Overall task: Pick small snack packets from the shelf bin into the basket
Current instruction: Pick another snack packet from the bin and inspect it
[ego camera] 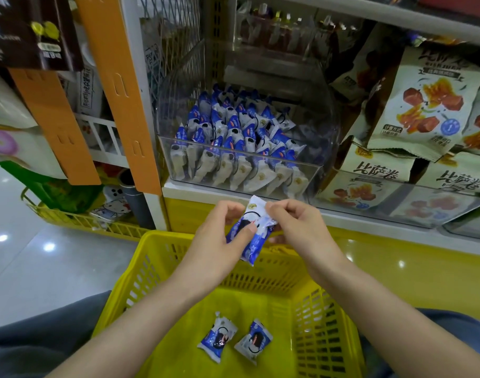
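Looking down at a glossy pale-grey tiled floor [28, 282] on the left, catching round white light reflections [49, 246]. Facing a white metal shelf upright [136, 85] with grey wire mesh [170, 36] just right of it and flat orange slotted plastic strips [116, 85] slanting beside it. Seeing below a glossy yellow base panel [410, 274], and further left a low yellow plastic crate [78, 221].
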`<action>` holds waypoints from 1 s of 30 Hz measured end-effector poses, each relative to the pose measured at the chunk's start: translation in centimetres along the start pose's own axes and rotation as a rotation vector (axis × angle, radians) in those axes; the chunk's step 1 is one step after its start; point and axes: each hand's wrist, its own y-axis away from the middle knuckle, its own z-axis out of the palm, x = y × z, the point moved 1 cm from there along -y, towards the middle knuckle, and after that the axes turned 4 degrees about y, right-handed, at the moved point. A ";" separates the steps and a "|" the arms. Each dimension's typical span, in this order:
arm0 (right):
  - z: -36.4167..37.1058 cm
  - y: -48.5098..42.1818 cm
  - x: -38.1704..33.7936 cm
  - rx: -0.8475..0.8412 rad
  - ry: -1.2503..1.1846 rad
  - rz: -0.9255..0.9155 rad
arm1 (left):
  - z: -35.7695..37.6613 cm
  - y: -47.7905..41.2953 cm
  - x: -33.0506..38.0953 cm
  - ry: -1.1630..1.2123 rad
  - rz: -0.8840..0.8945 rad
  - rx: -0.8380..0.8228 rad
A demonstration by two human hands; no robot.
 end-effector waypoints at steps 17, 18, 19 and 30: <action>1.3 0.9 0.6 -0.132 0.318 -0.232 | 0.4 0.4 0.2 0.480 -0.313 -0.159; 1.3 0.9 0.5 -0.133 0.319 -0.253 | 0.4 0.4 0.3 0.482 -0.311 -0.162; 1.2 1.0 0.5 -0.137 0.319 -0.277 | 0.4 0.4 0.4 0.485 -0.311 -0.160; 1.2 1.3 0.5 -0.195 0.303 -0.378 | -0.1 0.7 0.9 0.284 -0.227 -0.031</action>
